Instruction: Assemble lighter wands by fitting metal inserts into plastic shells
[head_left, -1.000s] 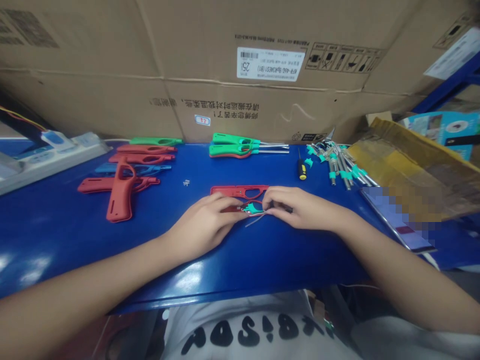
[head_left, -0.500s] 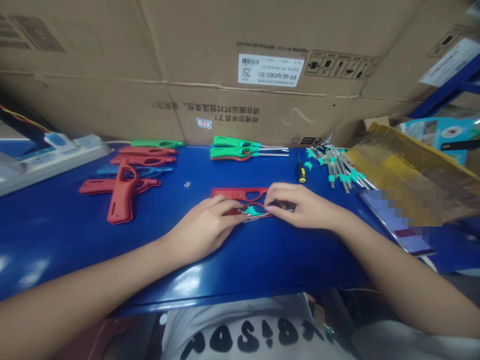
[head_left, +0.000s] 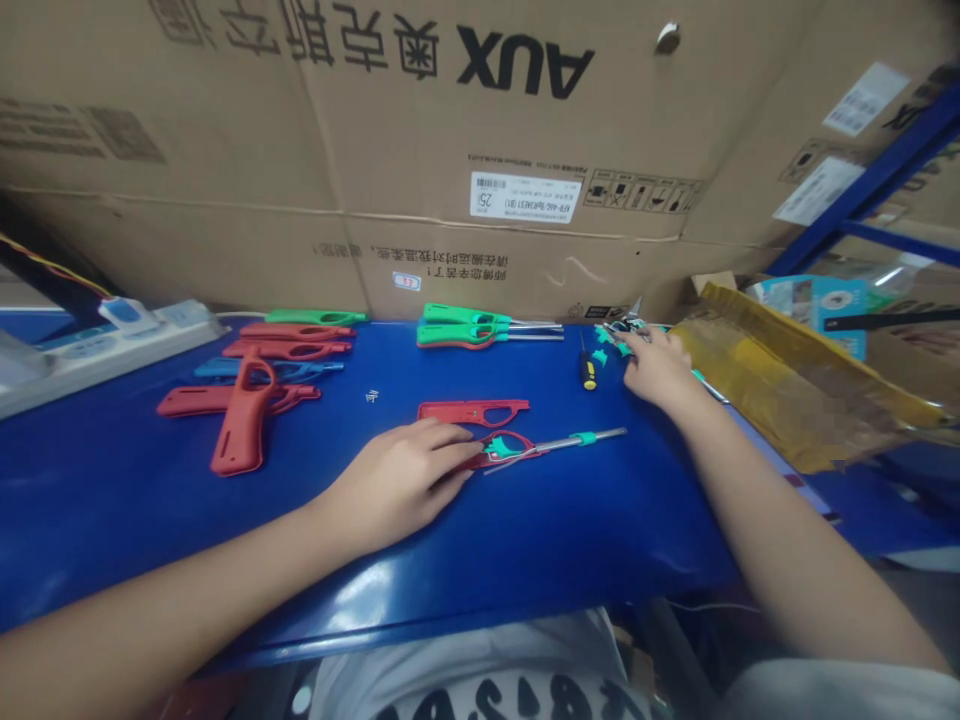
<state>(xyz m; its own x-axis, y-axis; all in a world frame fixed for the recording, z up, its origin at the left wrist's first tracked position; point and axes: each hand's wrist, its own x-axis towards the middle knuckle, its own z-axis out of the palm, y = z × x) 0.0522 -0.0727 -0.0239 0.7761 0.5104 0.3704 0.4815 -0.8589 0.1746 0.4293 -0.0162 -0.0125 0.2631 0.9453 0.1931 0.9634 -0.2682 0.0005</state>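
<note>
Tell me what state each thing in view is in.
Red lighter: open, insides showing
Loose red shell: lying apart
Parts heap: jumbled, partly covered
Green lighters: stacked, metal tubes fitted
Red handles: two crossed, tubes missing
Screwdriver: lying down
Power strip: plug inserted
Cardboard: print upside down

Left hand (head_left: pixel 409 475) palm-down; right hand (head_left: pixel 661 365) farther forward.

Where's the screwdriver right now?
In the head view, the screwdriver lies on the blue table, right of centre toward the back, between the green handles and the right hand.
</note>
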